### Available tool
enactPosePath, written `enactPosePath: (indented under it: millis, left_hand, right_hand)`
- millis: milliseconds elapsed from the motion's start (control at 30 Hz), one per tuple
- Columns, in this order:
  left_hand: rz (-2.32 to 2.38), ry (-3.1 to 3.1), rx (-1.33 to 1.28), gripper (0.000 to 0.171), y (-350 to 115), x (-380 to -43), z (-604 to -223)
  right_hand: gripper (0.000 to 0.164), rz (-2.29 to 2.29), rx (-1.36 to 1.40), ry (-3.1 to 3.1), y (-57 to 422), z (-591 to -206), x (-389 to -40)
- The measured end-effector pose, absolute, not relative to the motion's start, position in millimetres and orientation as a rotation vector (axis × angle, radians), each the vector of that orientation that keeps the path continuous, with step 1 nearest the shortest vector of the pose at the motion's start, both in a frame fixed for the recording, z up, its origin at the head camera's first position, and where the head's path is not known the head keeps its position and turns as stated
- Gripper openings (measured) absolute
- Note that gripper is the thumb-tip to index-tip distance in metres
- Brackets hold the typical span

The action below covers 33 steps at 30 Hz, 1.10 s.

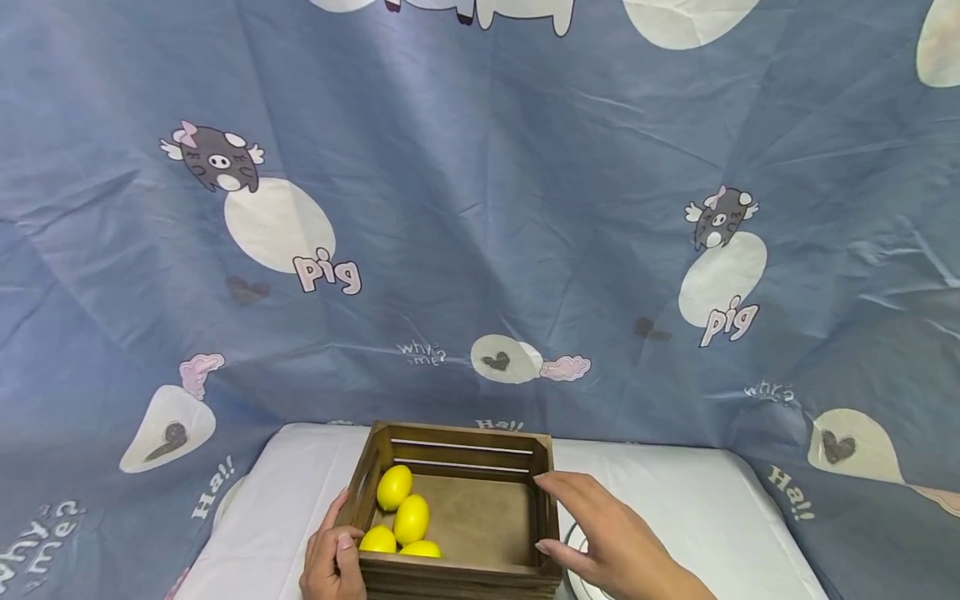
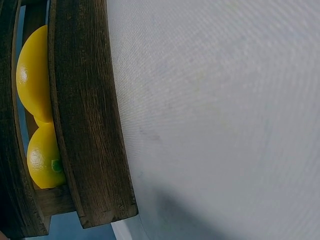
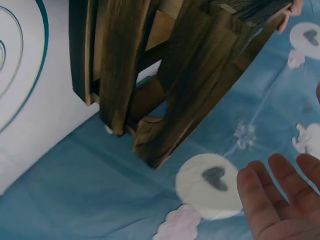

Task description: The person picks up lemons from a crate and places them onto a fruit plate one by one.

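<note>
A brown wooden crate [image 1: 480, 575] with slatted sides stands on the white surface. Several yellow lemons [image 1: 411, 520] lie together in its left part. My left hand [image 1: 330, 554] grips the crate's left wall near the front corner. Through a gap between the slats, the left wrist view shows two lemons [image 2: 35, 75], the lower with a green tip. At the crate's right wall, my right hand [image 1: 611, 533] has its thumb and fingers spread apart, fingertips right by the rim. The right wrist view has that hand's fingers [image 3: 257, 200] loosely extended, apart from the crate [image 3: 120, 65].
A white plate with dark ring lines [image 1: 577, 542] lies right of the crate, partly hidden under my right hand. The white padded surface [image 1: 675, 492] extends to both sides. A blue pig-print cloth [image 1: 480, 208] hangs behind and around it.
</note>
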<state>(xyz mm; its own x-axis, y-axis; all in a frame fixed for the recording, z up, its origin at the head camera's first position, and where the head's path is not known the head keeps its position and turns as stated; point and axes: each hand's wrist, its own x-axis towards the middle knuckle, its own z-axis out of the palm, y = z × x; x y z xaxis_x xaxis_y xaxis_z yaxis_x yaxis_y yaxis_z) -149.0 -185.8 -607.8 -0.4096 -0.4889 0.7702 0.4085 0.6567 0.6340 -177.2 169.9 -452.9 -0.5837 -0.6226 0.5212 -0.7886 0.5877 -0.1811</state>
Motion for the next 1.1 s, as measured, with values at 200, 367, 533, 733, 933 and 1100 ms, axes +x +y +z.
enactPosePath:
  millis: [200,367,533,733,933,1100]
  left_hand:
    - [-0.955,-1.699,0.060,0.025,-186,-153,-609]
    - [-0.953,-1.738,0.068,0.024,-186,-153,-603]
    - [-0.960,-1.757,0.077,0.023,-184,-153,-599]
    - [-0.967,-1.721,0.062,0.024,-186,-155,-603]
    - [-0.949,-1.688,0.040,0.024,-187,-156,-607]
    - [-0.967,-1.682,0.034,0.025,-187,-154,-612]
  right_hand:
    - [0.076,0.520,1.278,-2.368,157,-441,-182]
    - [0.088,0.591,1.335,-2.356,142,-433,-185]
    - [0.086,0.602,1.416,-2.351,129,-430,-186]
    - [0.089,0.495,1.530,-2.406,117,-431,-194]
    - [0.084,0.353,1.594,-2.468,101,-423,-200]
    - [0.084,0.275,1.647,-2.510,87,-420,-207]
